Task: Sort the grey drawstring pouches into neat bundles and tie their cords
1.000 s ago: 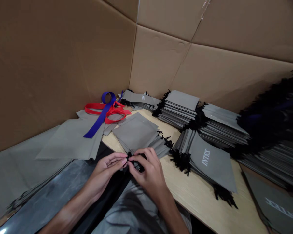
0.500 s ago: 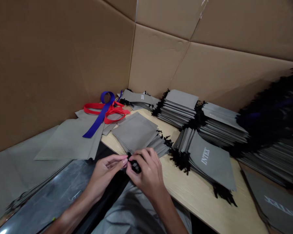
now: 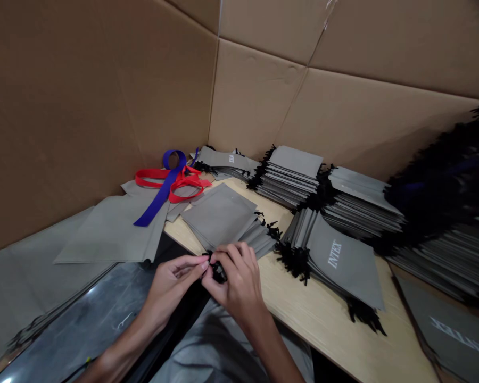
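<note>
A person's left hand (image 3: 171, 284) and right hand (image 3: 239, 282) meet at the near edge of a pale wooden surface (image 3: 323, 319), both pinching a black drawstring (image 3: 217, 271) that belongs to the grey fabric pouch (image 3: 219, 346) lying in the lap below. The left grip is closed thumb to forefinger on the cord's end; the right grip is curled around the small dark knot of cord, fingers bunched over it. Worked well, this step seems to call for steady tension between the two hands, with the pinch kept close to the knot so the thin cord cannot slip or fray. The drawstring looks short, matte black and tufted, much of it hidden under the right fingers; the pouch is smooth grey cloth, creased where it sags. Just beyond the hands lies a fanned pile of flat grey pouches (image 3: 223, 218), and to the right a slumped stack bearing white INTEX lettering (image 3: 335, 255). Taller stacks (image 3: 291, 175) line the cardboard wall (image 3: 104, 96) behind, while a blue ribbon (image 3: 163, 186) crosses a red ribbon (image 3: 179, 181) on loose grey sheets at left
</note>
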`<state>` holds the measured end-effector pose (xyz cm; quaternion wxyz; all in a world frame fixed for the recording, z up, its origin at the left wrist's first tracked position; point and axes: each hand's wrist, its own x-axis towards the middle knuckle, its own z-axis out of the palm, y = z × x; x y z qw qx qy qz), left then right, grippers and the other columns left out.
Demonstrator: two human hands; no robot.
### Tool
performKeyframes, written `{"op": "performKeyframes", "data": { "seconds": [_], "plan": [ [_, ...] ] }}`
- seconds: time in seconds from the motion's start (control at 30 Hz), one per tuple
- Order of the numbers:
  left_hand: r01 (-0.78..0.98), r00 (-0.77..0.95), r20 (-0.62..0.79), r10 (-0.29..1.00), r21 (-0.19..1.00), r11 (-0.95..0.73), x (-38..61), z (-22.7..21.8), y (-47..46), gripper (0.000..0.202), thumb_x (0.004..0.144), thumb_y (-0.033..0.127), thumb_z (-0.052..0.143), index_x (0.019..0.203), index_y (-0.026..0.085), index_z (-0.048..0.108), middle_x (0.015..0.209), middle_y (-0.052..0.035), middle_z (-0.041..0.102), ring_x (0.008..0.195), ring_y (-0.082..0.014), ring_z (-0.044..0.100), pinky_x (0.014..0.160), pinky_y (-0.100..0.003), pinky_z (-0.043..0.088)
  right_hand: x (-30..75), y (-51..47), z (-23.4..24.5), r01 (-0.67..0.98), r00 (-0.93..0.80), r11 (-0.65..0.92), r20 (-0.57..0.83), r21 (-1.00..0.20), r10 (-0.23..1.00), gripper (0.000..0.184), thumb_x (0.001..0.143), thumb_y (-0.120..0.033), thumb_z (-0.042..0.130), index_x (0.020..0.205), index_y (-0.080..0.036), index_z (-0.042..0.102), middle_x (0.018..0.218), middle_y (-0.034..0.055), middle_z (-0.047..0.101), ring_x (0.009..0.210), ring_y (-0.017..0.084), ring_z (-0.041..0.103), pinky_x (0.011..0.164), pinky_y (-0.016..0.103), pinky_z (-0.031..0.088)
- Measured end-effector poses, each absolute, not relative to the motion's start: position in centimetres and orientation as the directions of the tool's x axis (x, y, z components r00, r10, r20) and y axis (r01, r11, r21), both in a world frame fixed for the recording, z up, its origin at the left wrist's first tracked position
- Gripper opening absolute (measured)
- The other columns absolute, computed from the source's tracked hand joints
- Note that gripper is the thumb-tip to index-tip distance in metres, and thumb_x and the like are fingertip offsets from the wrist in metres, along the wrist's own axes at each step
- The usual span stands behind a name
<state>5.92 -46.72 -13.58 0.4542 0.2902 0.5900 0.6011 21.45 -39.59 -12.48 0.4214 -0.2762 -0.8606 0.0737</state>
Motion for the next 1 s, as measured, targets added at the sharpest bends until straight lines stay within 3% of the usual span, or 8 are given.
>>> {"op": "performKeyframes", "data": {
  "seconds": [0.43,0.7,0.87,1.0],
  "plan": [
    [-0.106,-0.321,-0.146,0.936,0.987,0.118,5.0,-13.6,-46.9,0.033,0.077,0.048,0.092,0.099,0.023,0.088,0.102,-0.0078,0.088,0.101,-0.0265,0.082,0.092,-0.032,0.064,21.6,-39.5,-12.6,0.411,-0.522,0.833,0.654,-0.371,0.548,0.021,0.082,-0.012,0.070,0.094,-0.024,0.060,0.099,0.0033,0.071,0.093,0.025,0.056,0.082,0.040,0.040],
    [0.168,-0.201,0.033,0.979,0.986,0.002,3.9,-12.7,-46.7,0.024,0.093,0.042,0.078,0.106,0.024,0.085,0.103,-0.0051,0.087,0.095,-0.0223,0.081,0.087,-0.027,0.062,21.4,-39.6,-12.6,0.411,-0.520,0.839,0.665,-0.356,0.536,0.019,0.081,-0.012,0.068,0.094,-0.023,0.059,0.099,0.0032,0.070,0.093,0.025,0.055,0.084,0.041,0.040],
    [0.486,-0.119,0.206,0.971,0.865,-0.124,3.2,-12.2,-47.0,0.018,0.100,0.035,0.070,0.110,0.028,0.083,0.109,-0.0034,0.085,0.098,-0.0209,0.079,0.086,-0.024,0.060,21.3,-39.6,-12.4,0.416,-0.517,0.843,0.674,-0.340,0.527,0.021,0.078,-0.010,0.068,0.093,-0.024,0.059,0.098,0.0028,0.071,0.091,0.024,0.055,0.081,0.040,0.040],
    [0.565,-0.027,0.256,0.966,0.801,-0.197,2.5,-11.3,-46.9,0.019,0.098,0.028,0.069,0.111,0.028,0.083,0.106,-0.0027,0.085,0.092,-0.0195,0.079,0.084,-0.023,0.060,21.3,-39.7,-12.4,0.396,-0.522,0.855,0.684,-0.335,0.510,0.023,0.078,-0.010,0.067,0.095,-0.023,0.060,0.098,0.0031,0.071,0.092,0.025,0.057,0.081,0.040,0.041]
  ]
}}
